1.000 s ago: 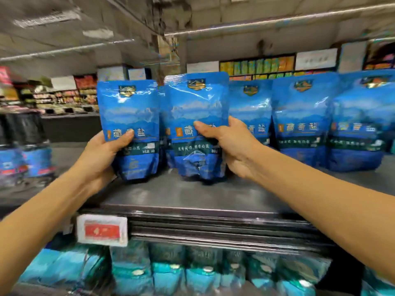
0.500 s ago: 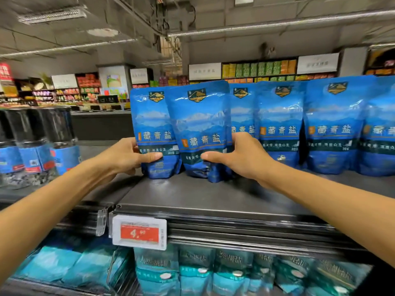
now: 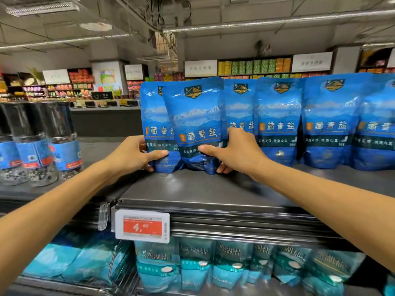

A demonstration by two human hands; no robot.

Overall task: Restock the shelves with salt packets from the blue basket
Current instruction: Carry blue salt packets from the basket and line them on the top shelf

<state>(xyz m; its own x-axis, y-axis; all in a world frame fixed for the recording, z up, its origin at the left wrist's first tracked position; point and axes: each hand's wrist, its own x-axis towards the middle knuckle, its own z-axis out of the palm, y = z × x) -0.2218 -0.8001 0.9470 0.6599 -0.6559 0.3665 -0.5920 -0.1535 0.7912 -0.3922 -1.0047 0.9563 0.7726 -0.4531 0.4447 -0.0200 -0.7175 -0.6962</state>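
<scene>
Two blue salt packets stand upright at the left end of a row on the grey metal shelf (image 3: pixel 213 189). My left hand (image 3: pixel 134 153) grips the lower part of the leftmost salt packet (image 3: pixel 155 116), thumb across its front. My right hand (image 3: pixel 233 151) grips the bottom of the front salt packet (image 3: pixel 196 120), which overlaps the left one and leans slightly. Several more blue salt packets (image 3: pixel 277 122) stand in a line to the right. The blue basket is out of view.
Dark-capped grinder bottles (image 3: pixel 36 144) with blue labels stand on the shelf at left. A white and red price tag (image 3: pixel 142 226) hangs on the shelf's front edge. Teal salt packets (image 3: pixel 196 268) fill the shelf below. Store aisles lie beyond.
Both hands have slid their packets rightward and back toward the row and lowered them. The left packet has closed up against the right one and now partly tucks behind it.
</scene>
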